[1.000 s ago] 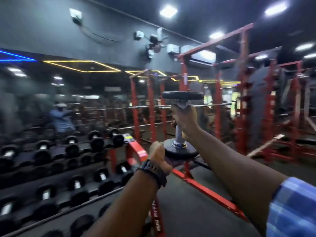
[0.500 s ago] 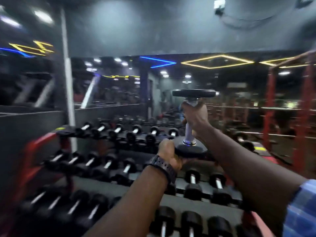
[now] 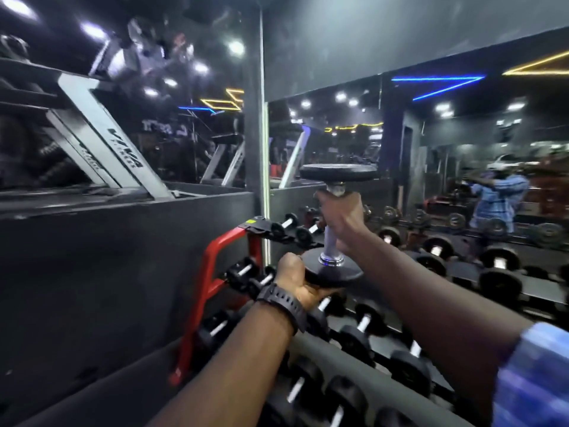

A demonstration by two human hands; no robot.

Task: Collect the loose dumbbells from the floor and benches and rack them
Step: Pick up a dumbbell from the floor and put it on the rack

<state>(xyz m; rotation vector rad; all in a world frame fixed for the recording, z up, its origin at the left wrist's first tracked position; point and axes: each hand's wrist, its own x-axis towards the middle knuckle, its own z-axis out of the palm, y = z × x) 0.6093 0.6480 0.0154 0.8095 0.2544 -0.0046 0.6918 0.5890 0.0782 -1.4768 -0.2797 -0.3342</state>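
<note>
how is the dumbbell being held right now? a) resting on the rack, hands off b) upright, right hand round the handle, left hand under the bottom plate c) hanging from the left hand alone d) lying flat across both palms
b: the black round-plated dumbbell with a chrome handle stands upright, the right hand wrapped round its handle and the left hand holding the lower plate from below, above the red-framed dumbbell rack.

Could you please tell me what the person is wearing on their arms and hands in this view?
The left hand is bare, with a chunky black digital-style wristwatch strapped on the wrist. The right hand is bare too, with no watch or glove. A blue and white checked sleeve is pushed up the right arm.
</note>
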